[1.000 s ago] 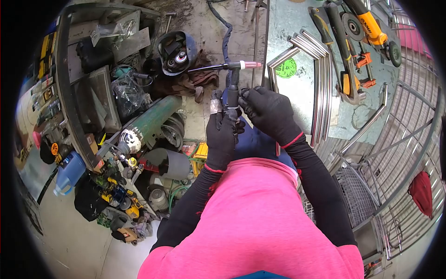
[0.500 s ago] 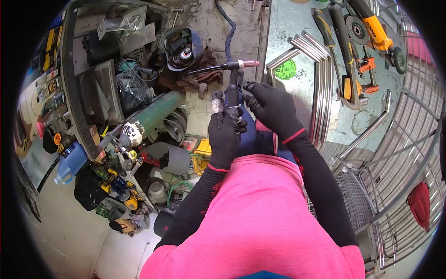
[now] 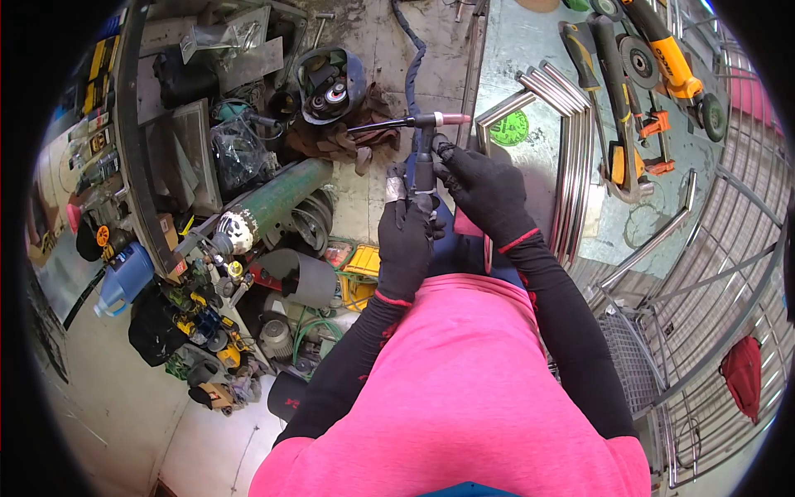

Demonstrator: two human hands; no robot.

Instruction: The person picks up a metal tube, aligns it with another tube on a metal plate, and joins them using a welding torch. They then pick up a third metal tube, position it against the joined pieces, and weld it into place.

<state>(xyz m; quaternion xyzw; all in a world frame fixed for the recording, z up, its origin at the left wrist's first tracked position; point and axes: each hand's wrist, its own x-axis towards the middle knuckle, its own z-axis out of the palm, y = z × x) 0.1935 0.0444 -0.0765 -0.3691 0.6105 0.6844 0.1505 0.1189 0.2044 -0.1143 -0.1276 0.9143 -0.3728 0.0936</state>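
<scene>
A TIG welding torch (image 3: 423, 157) stands in front of my body, its pink cup pointing right and its long black back cap pointing left. My left hand (image 3: 405, 248), in a black glove, is closed around the lower handle, with silver wrapping on one finger. Just right of the torch, my gloved right hand (image 3: 487, 190) has its fingers curled and pinched together near the handle. Whatever may be between those fingers is hidden. A dark sleeved cable (image 3: 411, 70) appears beyond the torch head.
On the metal table (image 3: 530, 50) to the right lie bent shiny tubes (image 3: 575, 166), a hammer (image 3: 617, 99), a yellow angle grinder (image 3: 667, 54) and an orange clamp (image 3: 658, 124). To the left are a green gas cylinder (image 3: 277, 199), a welding helmet (image 3: 344, 79) and a blue jug (image 3: 128, 277).
The torch and my left hand have shifted slightly right and down in view. My right hand stays beside the torch with its fingers curled. The whole view has tilted a little.
</scene>
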